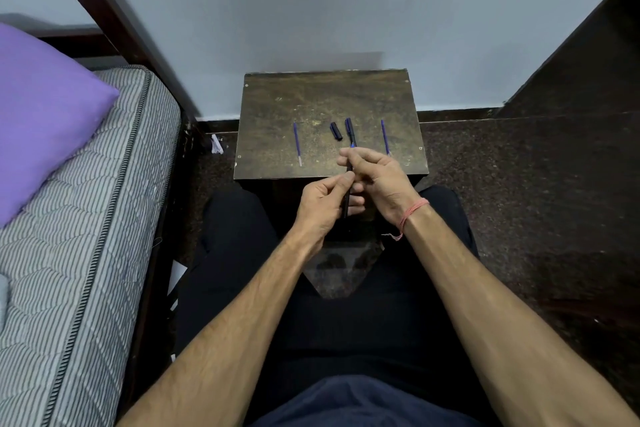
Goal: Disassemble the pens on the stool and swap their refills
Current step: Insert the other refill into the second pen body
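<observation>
Two refills are lying on the stool in the head view: the left refill well apart from the right refill, both loose and pointing roughly toward the person. Between them a dark cap is sitting just beside another dark pen piece, which looks like a cap or a barrel section; cannot tell which.

Both hands are working over the stool's near edge. The left hand is curling round a dark pen barrel, thumb pressing on it near the top. The right hand is pinching the barrel's upper end with fingertips close together; what exactly sits under those fingertips is hidden.

Step in hand, judging by the layout: both refills are already out, so disassembly looks done or nearly done, and the barrel being held is probably being unscrewed or readied for a refill. Next move is likely calling for picking up the refill from the other pen, lining its thin tip with the barrel opening, and sliding it in straight. Risk: mixing up which refill belongs where, since both look alike.

A striped mattress with a purple pillow is sitting at the left.
</observation>
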A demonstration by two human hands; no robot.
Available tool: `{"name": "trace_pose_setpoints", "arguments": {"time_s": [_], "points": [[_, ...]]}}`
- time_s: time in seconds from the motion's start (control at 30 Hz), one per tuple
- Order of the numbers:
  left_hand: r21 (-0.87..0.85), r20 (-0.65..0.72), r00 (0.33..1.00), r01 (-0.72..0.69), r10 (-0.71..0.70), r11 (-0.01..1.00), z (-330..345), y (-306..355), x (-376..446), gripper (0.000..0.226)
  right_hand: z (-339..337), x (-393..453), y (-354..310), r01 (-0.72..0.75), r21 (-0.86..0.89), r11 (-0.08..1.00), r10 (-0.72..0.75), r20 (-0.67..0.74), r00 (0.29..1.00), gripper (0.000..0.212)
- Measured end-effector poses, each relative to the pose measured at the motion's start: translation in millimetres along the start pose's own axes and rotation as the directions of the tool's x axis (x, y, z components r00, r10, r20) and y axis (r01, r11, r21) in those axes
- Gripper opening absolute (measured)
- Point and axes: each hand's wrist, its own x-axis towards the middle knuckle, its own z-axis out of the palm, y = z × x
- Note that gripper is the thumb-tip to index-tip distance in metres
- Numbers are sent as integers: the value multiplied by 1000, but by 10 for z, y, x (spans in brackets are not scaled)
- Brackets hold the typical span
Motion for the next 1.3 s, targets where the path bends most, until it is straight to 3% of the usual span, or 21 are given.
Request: {"name": "trace_pose_setpoints", "arguments": {"time_s": [0.1,0.27,0.43,0.63,0.8,0.87,1.03,1.3], "points": [[27,3,1000,-15,15,1000,-56,-13,20,23,6,-34,-60,-27,-76,997,30,49,998,35],[83,14,1000,-29,28,996,-48,-54,33,21,-47,0,-83,96,-208,973,-112,-67,991,19],[65,4,1000,-26,25,998,-63,-54,32,20,-16,-34,-167,19,-162,987,-7,73,997,33],[74,8,1000,2,-2,997,-78,-60,32,18,-40,-43,-164,122,-377,918,-150,-45,988,33],[66,6,1000,-1,1,998,-92,-49,43,21,-30,-111,-217,91,-256,962,-74,75,994,40],[73,10,1000,-1,1,997,-83,-62,44,23,-8,-110,-225,59,-288,956,-50,37,998,37],[72,23,1000,9,-11,997,-88,-88,31,20,-6,-99,-238,111,-371,922,-149,-75,986,31],[92,36,999,3,-6,996,-102,-70,34,20,45,-118,-237,77,-290,954,-71,32,997,35]]}}
